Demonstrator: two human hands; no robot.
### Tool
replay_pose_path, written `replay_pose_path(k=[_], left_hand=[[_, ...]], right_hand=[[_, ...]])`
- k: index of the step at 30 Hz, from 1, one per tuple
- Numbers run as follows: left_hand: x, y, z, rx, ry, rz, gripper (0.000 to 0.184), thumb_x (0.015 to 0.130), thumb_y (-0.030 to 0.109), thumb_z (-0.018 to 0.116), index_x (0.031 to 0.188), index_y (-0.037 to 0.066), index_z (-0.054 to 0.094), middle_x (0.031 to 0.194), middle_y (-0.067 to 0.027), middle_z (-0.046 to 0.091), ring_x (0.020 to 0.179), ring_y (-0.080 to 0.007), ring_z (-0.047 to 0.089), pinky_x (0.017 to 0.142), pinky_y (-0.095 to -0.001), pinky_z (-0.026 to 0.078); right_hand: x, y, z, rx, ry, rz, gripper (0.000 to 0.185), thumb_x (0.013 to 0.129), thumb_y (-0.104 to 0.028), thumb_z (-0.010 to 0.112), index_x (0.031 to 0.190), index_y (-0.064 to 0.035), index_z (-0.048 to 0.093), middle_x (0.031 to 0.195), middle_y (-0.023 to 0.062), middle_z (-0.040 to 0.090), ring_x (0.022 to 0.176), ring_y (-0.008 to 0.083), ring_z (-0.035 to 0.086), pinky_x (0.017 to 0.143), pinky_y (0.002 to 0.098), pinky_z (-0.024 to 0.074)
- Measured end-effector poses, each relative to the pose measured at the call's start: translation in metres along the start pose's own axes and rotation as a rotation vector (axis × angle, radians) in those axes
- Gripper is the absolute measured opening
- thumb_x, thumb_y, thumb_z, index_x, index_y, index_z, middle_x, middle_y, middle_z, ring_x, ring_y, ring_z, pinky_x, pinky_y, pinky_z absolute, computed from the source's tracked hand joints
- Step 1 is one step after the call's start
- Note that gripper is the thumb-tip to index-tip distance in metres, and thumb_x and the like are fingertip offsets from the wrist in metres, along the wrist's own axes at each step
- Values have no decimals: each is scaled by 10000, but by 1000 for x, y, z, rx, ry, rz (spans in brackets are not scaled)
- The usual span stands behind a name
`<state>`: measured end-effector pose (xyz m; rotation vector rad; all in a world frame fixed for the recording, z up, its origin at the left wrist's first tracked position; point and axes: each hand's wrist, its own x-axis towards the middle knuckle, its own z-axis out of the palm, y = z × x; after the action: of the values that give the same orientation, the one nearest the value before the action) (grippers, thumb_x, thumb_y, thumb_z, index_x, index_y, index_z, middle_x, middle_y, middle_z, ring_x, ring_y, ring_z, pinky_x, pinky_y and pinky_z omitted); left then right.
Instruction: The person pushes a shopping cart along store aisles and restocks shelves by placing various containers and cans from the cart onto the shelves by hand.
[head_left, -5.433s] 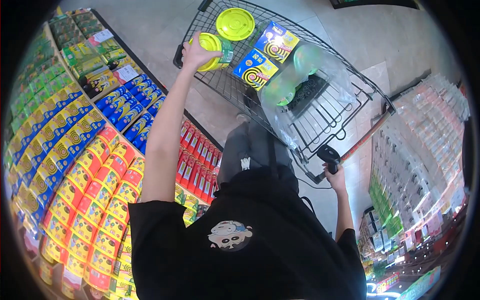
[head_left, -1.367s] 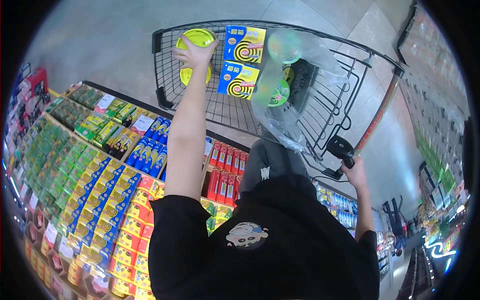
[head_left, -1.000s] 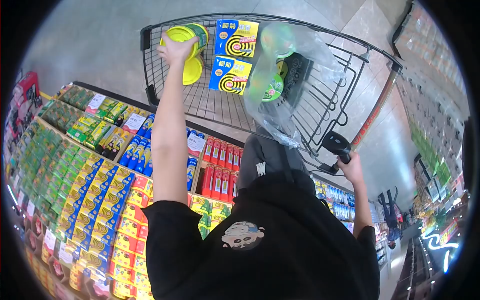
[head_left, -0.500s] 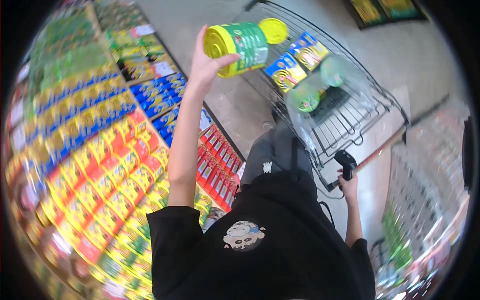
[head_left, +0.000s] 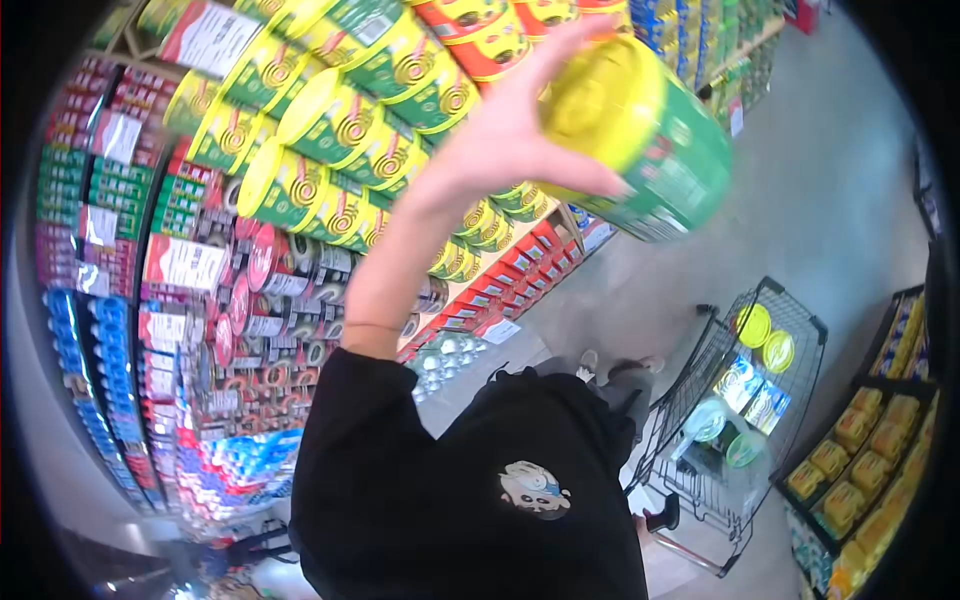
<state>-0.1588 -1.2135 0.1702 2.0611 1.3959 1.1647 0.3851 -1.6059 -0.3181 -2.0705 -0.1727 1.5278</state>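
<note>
My left hand (head_left: 510, 150) grips a green tub (head_left: 690, 160) with a yellow lid, holding it tilted and raised in front of the shelf. Similar tubs (head_left: 330, 120) with coil pictures on their sides are stacked beside and behind it. Low at the right, my right hand (head_left: 641, 527) is closed on a black handheld scanner (head_left: 664, 514), next to the shopping cart handle; most of this hand is hidden by my shirt. In the cart (head_left: 740, 500) lie yellow-lidded tubs (head_left: 753, 325), blue-and-yellow packs (head_left: 738, 383) and green round containers (head_left: 743, 450) in a clear bag.
Red boxes (head_left: 500, 285) line the lower shelf edge. Red-and-yellow tubs (head_left: 485, 45) stand higher up. Hanging goods (head_left: 270, 330) fill the left rack. Yellow packs (head_left: 845, 505) sit in a display at the right. The aisle floor (head_left: 800, 200) runs between.
The view has swung, bringing the stacked green tubs close. My left hand, with the green tub, now appears nearer the camera and farther right. The cart shows lower right.
</note>
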Motion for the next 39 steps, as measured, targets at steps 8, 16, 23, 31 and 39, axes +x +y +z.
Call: replay_pose_path(k=[8,16,23,31,39], left_hand=[[-91,74,-221,148,321,-190,1105,599,67,861,1580,46,354,1492,-168,511,1340,-304,510,1107,-413,448],[-74,7,-334,473,336,-648,982,662,205,893,1535,99,455,1261,-170,648,1153,-247,648,966,-391,527],[-66,-42,-366,678,225,-714,741,824,367,740,1497,141,529,1155,-113,750,1141,-199,648,1056,-350,431],[-82,-51,-337,966,369,-521,629,802,552,783,1266,129,745,1101,-108,777,990,-239,733,898,-377,550],[-100,-80,-289,1492,696,40,451,877,539,766,1100,149,806,1055,-109,782,943,-297,746,817,-381,570]], right_hand=[[18,19,0,-15,45,-150,368,827,-53,636,1191,-37,687,870,47,627,742,156,615,706,297,491],[28,23,1,53,105,-110,373,815,-11,624,1184,-8,684,866,83,651,708,174,636,691,299,510],[24,25,-5,-13,36,-249,244,826,-76,669,1045,-19,758,968,113,701,778,163,652,744,285,533],[7,2,10,79,101,-73,356,838,-4,616,1184,-42,695,898,80,665,755,193,647,685,315,512],[30,24,-4,111,38,-31,372,844,-12,618,1210,-23,682,915,141,703,745,222,682,701,337,567]])
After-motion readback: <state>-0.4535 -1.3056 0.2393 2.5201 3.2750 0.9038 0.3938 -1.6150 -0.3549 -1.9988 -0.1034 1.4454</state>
